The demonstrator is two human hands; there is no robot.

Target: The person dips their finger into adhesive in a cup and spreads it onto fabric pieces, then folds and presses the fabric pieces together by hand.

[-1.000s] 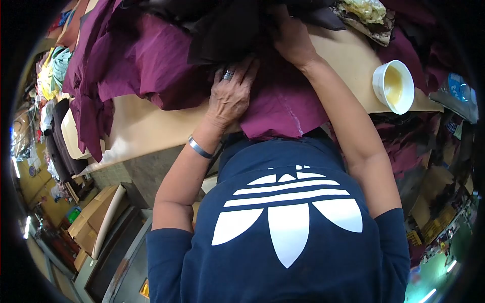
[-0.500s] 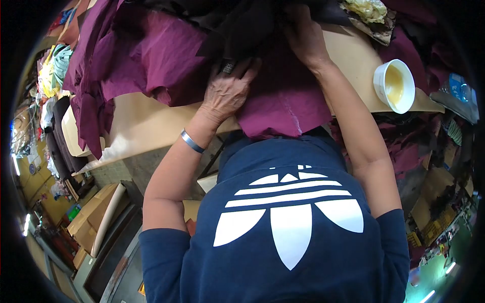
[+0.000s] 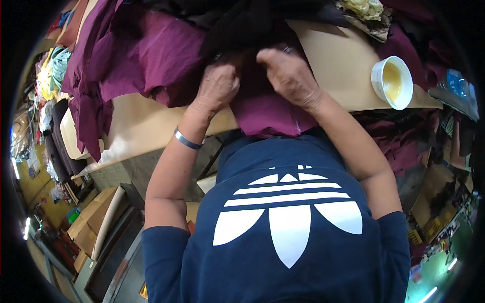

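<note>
My left hand (image 3: 219, 87) is closed, its knuckles up, at the lower edge of a black cloth (image 3: 237, 38) and seems to grip it. It wears a metal bracelet on the wrist. To its right, my right hand (image 3: 293, 78) is raised a little above the cloth with curled, pinched fingers, slightly blurred. What those fingertips hold, if anything, is too small to see. A small dark band shows on one finger. Maroon cloth (image 3: 151, 55) lies crumpled left of the hands, and another maroon piece hangs over the table edge near my waist.
A white bowl (image 3: 376, 81) with yellowish liquid stands on the tan table (image 3: 328, 50) at the right. Behind it lies a crumpled yellowish lump (image 3: 366, 10). A plastic bottle (image 3: 458, 87) is at the far right. Cardboard (image 3: 96, 214) stands at lower left.
My right hand has come back toward me from the far dark cloth and now hovers closer to the left hand. My left hand has shifted slightly left and its fingers have curled in.
</note>
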